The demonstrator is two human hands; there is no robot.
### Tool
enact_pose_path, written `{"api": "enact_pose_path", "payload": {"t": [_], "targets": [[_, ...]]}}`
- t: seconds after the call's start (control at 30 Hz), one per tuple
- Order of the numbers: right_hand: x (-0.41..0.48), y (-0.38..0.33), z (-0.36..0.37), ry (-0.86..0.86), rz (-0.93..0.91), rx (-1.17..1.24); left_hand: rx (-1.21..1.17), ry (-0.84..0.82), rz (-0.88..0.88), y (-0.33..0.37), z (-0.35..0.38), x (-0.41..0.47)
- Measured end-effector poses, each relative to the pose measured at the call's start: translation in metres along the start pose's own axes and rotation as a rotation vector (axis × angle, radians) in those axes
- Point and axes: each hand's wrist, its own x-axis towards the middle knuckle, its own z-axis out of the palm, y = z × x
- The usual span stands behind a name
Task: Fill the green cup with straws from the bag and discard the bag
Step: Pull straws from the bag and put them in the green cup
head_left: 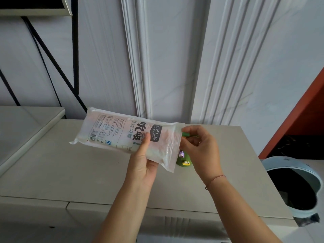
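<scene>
Left hand [142,159] grips straw bag [122,135] mid-air; right hand [199,146] pinches its end edge. Green cup [184,161] sits just behind both hands.

Translucent printed bag [122,135] tilted in mid-air — green cup [179,163] mostly hidden behind it, apparently upright

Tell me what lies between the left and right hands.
Head view: the end of the straw bag spans the gap, held by the left hand and pinched by the right hand; the green cup peeks out behind it.
</scene>
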Motion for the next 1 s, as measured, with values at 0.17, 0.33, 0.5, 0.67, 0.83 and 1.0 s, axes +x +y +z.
{"api": "enact_pose_path", "payload": {"t": [0.17,0.33,0.5,0.67,0.83,1.0], "targets": [[0.005,0.002,-0.007,-0.004,0.077,0.148,0.006,-0.008,0.01,0.003,0.002,0.0],[0.016,-0.009,-0.038,-0.113,0.125,0.244,-0.075,0.025,0.026,0.025,-0.006,0.014],[0.02,-0.009,-0.043,-0.149,0.287,0.526,-0.12,0.064,0.026,0.025,-0.002,0.02],[0.013,-0.007,-0.02,-0.123,0.307,0.71,-0.127,0.079,0.0,0.011,0.011,0.011],[0.013,-0.009,-0.013,-0.186,0.221,0.385,-0.137,0.042,-0.014,0.003,0.013,0.004],[0.015,-0.012,-0.008,-0.216,0.218,0.241,-0.124,0.056,-0.039,0.001,0.015,0.0]]}}
